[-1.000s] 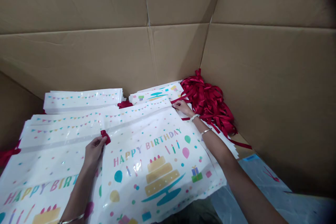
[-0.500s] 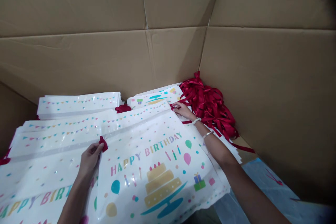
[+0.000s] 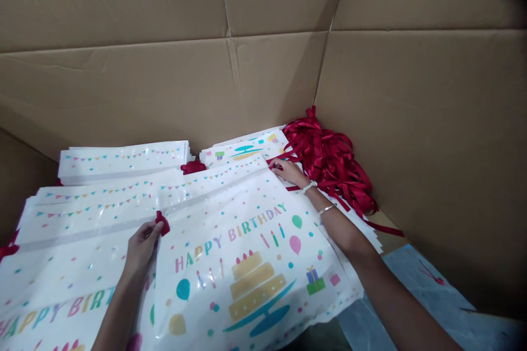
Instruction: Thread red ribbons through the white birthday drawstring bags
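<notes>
A white plastic gift bag [image 3: 197, 290] printed with HAPPY BIRTHDAY, a cake and balloons lies flat in front of me. At its upper left edge my left hand [image 3: 144, 242] pinches a gathered bit of red ribbon [image 3: 162, 223]. My right hand [image 3: 288, 171] is closed at the upper right corner, its fingertips on the red ribbon [image 3: 273, 163] coming out of the bag's edge. Under and left of this bag are more printed bags [image 3: 69, 258], with red ribbon at their edges.
Tall cardboard walls [image 3: 164, 82] rise behind and on the right. A heap of red ribbon [image 3: 329, 153] sits in the back corner. Stacks of folded bags [image 3: 123, 156] stand along the back wall. Clear plastic sheeting [image 3: 411, 296] lies at lower right.
The view has shifted very slightly. Both hands stay at the same places on the bag, and nothing has been let go.
</notes>
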{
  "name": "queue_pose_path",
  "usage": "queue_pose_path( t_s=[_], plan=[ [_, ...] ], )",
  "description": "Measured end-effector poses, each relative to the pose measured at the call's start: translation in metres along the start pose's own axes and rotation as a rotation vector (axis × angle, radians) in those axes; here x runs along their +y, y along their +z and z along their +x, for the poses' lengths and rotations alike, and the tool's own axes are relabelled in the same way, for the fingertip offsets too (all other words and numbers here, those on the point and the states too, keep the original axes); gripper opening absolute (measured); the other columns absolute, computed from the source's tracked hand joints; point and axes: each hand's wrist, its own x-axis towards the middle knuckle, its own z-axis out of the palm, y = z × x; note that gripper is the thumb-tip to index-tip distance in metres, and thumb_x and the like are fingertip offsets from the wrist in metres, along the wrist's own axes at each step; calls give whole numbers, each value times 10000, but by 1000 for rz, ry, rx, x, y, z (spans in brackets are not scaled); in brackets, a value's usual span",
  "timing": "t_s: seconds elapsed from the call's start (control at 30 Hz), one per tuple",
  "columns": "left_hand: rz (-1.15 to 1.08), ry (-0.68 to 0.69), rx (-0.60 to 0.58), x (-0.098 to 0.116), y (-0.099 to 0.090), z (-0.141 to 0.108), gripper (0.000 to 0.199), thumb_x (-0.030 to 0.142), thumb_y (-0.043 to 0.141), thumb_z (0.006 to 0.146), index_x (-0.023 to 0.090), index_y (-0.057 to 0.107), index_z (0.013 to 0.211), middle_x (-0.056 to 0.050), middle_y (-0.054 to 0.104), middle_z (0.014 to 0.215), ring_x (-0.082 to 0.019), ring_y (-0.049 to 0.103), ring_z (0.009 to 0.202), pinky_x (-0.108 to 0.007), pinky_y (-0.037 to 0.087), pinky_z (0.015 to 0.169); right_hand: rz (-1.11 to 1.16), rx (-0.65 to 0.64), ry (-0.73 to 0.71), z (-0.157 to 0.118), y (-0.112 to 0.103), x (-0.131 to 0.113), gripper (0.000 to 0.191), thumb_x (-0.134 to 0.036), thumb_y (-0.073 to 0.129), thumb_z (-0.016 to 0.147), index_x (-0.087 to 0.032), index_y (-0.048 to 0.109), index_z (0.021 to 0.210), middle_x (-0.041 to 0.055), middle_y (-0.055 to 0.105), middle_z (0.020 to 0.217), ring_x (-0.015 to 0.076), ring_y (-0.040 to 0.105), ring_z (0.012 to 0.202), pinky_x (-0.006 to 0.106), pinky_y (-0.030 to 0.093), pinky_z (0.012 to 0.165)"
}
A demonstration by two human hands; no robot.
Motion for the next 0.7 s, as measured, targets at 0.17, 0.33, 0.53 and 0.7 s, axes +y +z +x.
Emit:
queue_pose_path(
  t_s=[0.17,0.33,0.53,0.7],
  plan=[
    [53,35,-6,2,0,0,476,588,784,523,184,683,753,-40,674,746,-210,564,712,-304,429,604,-88,8,-64,5,6,2,293,-410,613,1019,-173,672,1181,103,632,1278,220,614,1137,415,518,1000],
    [55,49,2,-3,-2,2,464,585,779,537,186,677,750,-36,674,763,-210,577,727,-302,443,624,-251,-13,-136,12,12,5,219,-205,483,1045,-156,693,1078,130,635,1245,246,564,1188,342,478,961],
    [61,79,-5,-13,-3,8,449,575,775,568,190,681,780,-35,683,788,-218,602,743,-315,470,654,-520,-57,-133,12,19,8,342,-232,380,1096,-139,640,1298,161,657,1262,225,652,979,294,476,800],
    [89,79,0,-6,-2,4,433,562,765,571,190,675,773,-37,677,795,-228,600,772,-325,476,681,-587,-97,-127,15,25,9,350,-153,391,1059,-190,646,1296,167,690,1222,243,674,948,297,457,768]
  ],
)
